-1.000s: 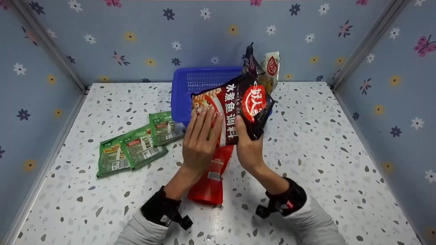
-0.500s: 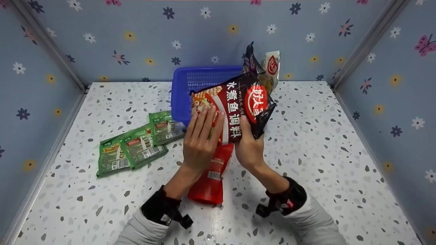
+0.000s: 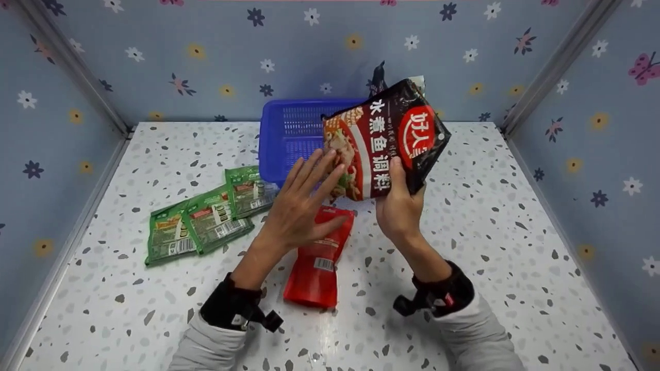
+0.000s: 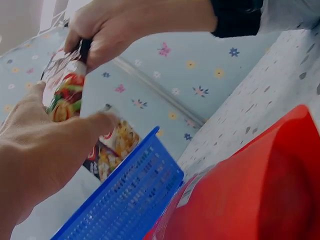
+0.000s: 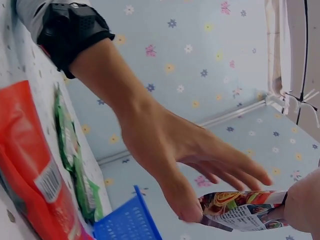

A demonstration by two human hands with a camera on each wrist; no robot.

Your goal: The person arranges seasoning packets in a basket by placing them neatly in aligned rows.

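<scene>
A dark red and black fish seasoning packet [image 3: 372, 149] is held up over the right part of the blue basket [image 3: 296, 149]. My right hand [image 3: 402, 208] grips its lower right side, thumb on the printed front. The fingers behind the packet are hidden in the head view. My left hand [image 3: 301, 208] is spread with fairly straight fingers, its fingertips at the packet's left end; whether they touch it I cannot tell. Below that hand a red pouch [image 3: 312, 278] stands on the table. In the right wrist view the packet [image 5: 245, 205] lies between both hands.
Several green sachets [image 3: 211, 219] overlap on the table left of the basket. A black packet [image 3: 379, 77] and a whitish packet [image 4: 122, 140] stand upright at the basket's right end, mostly hidden behind the held packet in the head view. Flowered panels [image 3: 221, 46] enclose the speckled table [image 3: 490, 247].
My right hand has carried the seasoning packet right and away from me. The left hand has come off the packet's front towards its left end, thumb spread out. The red pouch shows more.
</scene>
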